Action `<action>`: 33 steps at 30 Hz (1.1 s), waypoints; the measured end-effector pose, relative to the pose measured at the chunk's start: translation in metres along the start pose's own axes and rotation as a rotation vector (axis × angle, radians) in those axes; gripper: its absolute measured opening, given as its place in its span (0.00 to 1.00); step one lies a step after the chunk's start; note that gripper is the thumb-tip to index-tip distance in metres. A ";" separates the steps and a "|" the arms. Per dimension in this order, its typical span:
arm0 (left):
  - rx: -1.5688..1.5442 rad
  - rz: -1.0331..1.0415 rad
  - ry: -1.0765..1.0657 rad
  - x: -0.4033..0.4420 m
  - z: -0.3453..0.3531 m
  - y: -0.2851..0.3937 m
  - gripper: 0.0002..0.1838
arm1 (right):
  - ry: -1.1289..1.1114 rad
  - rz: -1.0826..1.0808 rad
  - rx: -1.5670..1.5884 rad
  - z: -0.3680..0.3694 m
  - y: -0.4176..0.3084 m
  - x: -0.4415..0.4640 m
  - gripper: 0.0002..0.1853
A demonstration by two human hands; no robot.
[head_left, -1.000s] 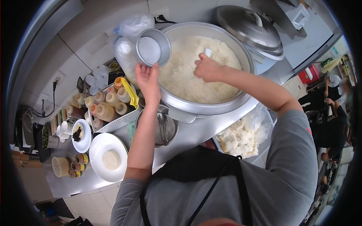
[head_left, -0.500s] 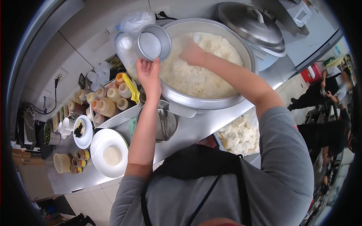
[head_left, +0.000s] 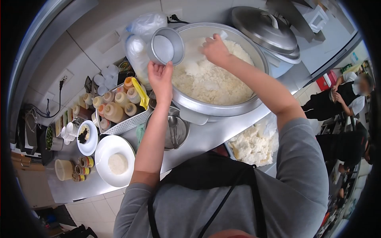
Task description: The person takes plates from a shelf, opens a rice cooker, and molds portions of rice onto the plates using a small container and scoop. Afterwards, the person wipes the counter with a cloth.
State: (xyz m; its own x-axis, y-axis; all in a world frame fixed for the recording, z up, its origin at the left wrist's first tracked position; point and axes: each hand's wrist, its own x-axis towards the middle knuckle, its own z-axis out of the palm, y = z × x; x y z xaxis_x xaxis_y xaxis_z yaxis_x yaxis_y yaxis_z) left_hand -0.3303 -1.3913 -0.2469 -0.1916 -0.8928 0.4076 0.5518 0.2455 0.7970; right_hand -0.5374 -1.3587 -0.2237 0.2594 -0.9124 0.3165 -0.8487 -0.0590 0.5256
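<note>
My left hand (head_left: 160,79) grips a round metal cup (head_left: 163,47) by its rim side, tilted so that its bare inside shows. Beside it, a large metal pot (head_left: 220,104) holds white rice (head_left: 214,85). Over the rice, my right hand (head_left: 215,50) is closed round a white utensil (head_left: 223,35); its handle end sticks out past the fist, and the rest is hard to make out. On a white plate (head_left: 102,160) to the lower left lies a round moulded portion of rice (head_left: 118,164).
A basket of squeeze bottles (head_left: 125,126), a metal bowl with spoons (head_left: 182,137) and small jars (head_left: 81,170) stand on the counter. A tub of rice (head_left: 256,144) sits below the pot, a metal lid (head_left: 264,29) behind it. Co-workers (head_left: 343,97) are at the far right.
My right hand moved left across the rice, then back right with the white utensil. The cup stays in my left hand. A co-worker at the far right has come further into view.
</note>
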 end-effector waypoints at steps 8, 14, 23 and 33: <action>-0.013 -0.003 -0.014 0.000 -0.003 -0.001 0.19 | 0.038 -0.234 0.238 -0.041 -0.047 -0.022 0.09; -0.006 0.008 0.014 -0.001 -0.001 0.000 0.12 | -0.044 0.077 -0.013 0.024 -0.019 -0.014 0.10; -0.017 0.015 -0.024 0.000 -0.004 -0.001 0.18 | -0.051 -0.067 0.245 -0.040 -0.021 -0.049 0.10; -0.026 0.012 -0.009 -0.001 -0.002 -0.002 0.14 | -0.686 0.361 0.438 0.042 -0.015 -0.063 0.11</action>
State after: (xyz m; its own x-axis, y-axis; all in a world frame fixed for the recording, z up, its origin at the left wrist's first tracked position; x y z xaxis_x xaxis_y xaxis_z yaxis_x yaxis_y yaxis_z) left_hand -0.3293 -1.3913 -0.2496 -0.1919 -0.8865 0.4210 0.5752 0.2460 0.7802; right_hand -0.5601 -1.3172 -0.2848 -0.2721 -0.9386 -0.2121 -0.9618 0.2581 0.0916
